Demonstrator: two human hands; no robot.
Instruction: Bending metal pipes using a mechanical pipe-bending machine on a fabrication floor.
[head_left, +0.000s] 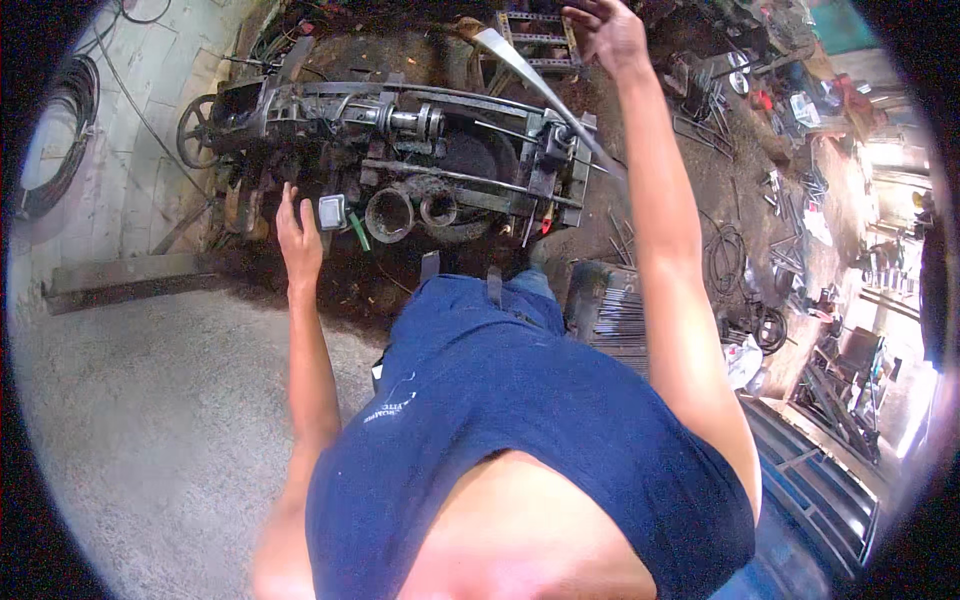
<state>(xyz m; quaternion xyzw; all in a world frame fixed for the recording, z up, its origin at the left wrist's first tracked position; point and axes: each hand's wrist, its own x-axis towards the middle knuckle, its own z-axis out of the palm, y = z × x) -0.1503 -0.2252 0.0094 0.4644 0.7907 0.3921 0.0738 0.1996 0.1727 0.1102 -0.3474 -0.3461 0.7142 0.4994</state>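
Note:
My left hand is raised at the near left of a dark, greasy lathe-like machine. Its fingers point up and hold nothing that I can see. Just right of it is a small white box, perhaps a switch, with a green strip beside it. Beyond the machine's right end, my right hand reaches out with fingers spread, apart from any tool. A long pale metal strip slants down from a brownish upper end to near my right forearm; what supports it is unclear.
A spoked handwheel sits at the machine's left end. Coiled black cable hangs on the left wall. Thin metal rods lie beside my legs. A perforated metal frame stands at the back. Metal scraps and tools cover the ground at right.

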